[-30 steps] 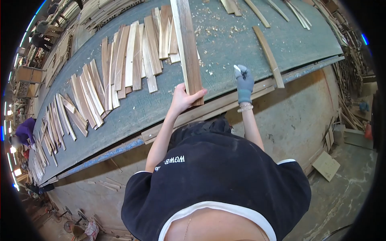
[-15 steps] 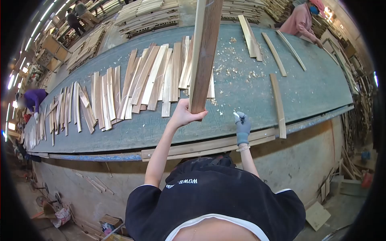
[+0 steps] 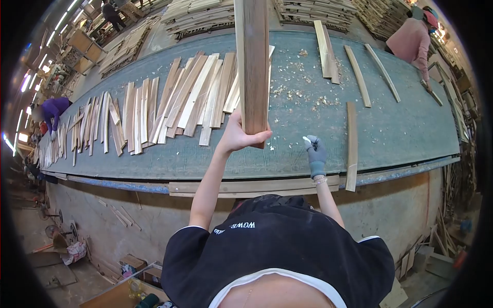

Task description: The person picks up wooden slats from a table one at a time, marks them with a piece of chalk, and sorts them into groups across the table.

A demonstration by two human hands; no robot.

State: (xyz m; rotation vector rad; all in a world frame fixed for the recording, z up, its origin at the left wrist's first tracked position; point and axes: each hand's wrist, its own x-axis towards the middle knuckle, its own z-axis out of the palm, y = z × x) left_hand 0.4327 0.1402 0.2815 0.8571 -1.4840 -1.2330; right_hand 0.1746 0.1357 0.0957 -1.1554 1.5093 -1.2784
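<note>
The hands are apart. The bare left hand (image 3: 241, 136) is clamped around the near end of a brown wooden plank (image 3: 254, 66), which has a pale left side and runs beyond the view, in front of the surface (image 3: 287, 164). To the right, the gloved right hand (image 3: 317, 151) pinches a small white piece (image 3: 307, 139), too small to identify, over the near part of the surface. Left of the plank, a long row of wooden strips (image 3: 197, 97) lies side by side, some overlapping, reaching toward the far left. Just right of the gloved hand lies a single brown strip (image 3: 352, 143), its near end jutting over the near edge. Wood shavings (image 3: 295, 94) are scattered right of the plank, near a pale slat (image 3: 324, 54) at the far side. A person in pink (image 3: 411, 41) reaches onto the far right end; a person in purple (image 3: 54, 109) leans over the left end. Timber stacks (image 3: 197, 15) stand beyond the far edge.
</note>
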